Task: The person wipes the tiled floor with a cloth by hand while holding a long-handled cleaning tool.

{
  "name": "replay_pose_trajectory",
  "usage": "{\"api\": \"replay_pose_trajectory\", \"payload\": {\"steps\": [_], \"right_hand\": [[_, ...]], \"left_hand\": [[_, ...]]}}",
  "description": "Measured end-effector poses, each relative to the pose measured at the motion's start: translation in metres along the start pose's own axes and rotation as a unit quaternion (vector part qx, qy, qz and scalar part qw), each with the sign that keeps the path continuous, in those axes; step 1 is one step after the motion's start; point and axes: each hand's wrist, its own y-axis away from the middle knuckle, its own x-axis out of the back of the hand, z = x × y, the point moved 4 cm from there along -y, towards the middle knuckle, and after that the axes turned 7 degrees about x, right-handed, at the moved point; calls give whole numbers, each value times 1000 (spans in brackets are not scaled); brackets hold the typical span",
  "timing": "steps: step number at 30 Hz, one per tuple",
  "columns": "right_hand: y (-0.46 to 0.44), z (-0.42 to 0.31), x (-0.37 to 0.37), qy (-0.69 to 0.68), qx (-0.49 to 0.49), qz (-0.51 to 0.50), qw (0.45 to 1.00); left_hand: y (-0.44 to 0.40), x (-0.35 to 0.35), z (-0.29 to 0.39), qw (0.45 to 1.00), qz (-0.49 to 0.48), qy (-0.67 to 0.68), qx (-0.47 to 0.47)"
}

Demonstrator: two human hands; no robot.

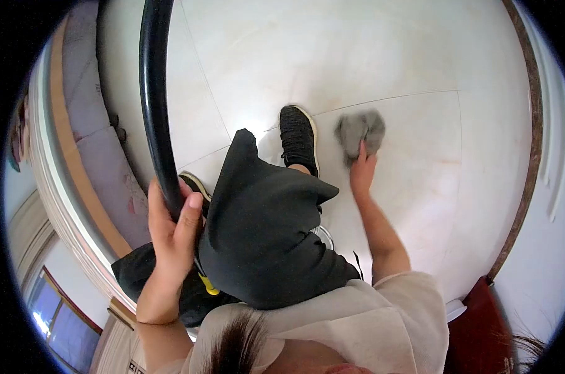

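My left hand (pixel 175 221) is closed around a thick black pole (pixel 154 93) that runs up out of the top of the view and looks curved in this wide lens. I cannot make out what kind of tool it belongs to. A small yellow part (pixel 209 285) shows below that hand, beside my leg. Out to the right, my right hand (pixel 363 168) grips a crumpled grey cloth (pixel 361 131) against the pale tiled floor (pixel 413 206). The cloth is slightly blurred, and its folds hide part of my fingers.
My black shoe (pixel 298 137) stands just left of the cloth, with dark trousers (pixel 264 230) behind it. A grey-purple cushioned seat (pixel 101 137) lines the left. A brown skirting strip (pixel 535 118) edges the floor at right, and a dark red object (pixel 479 327) stands at lower right.
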Motion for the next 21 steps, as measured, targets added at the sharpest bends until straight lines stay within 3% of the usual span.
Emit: {"api": "replay_pose_trajectory", "payload": {"steps": [1, 5, 9, 11, 14, 19, 21], "right_hand": [[29, -9, -2, -37, -19, -20, 999], [15, -22, -4, -81, -84, -39, 992], [-133, -24, -5, -44, 30, 73, 996], [-213, -24, -4, -22, -34, 50, 998], [-296, -22, -8, -15, -12, 124, 992], [-274, -91, 16, -136, 130, 156, 970], [-216, -111, 19, -92, 159, 114, 976]], "left_hand": [[1, 3, 3, 993, -26, 87, 73], [-7, 34, -8, 988, 27, 133, 79], [-14, 75, -11, 983, 79, 157, 46], [-13, 92, -14, 975, 133, 163, 72], [-12, 113, -20, 965, 148, 209, 60], [-13, 146, -52, 938, 253, 213, 102], [-21, 148, -66, 938, 211, 266, 67]]}}
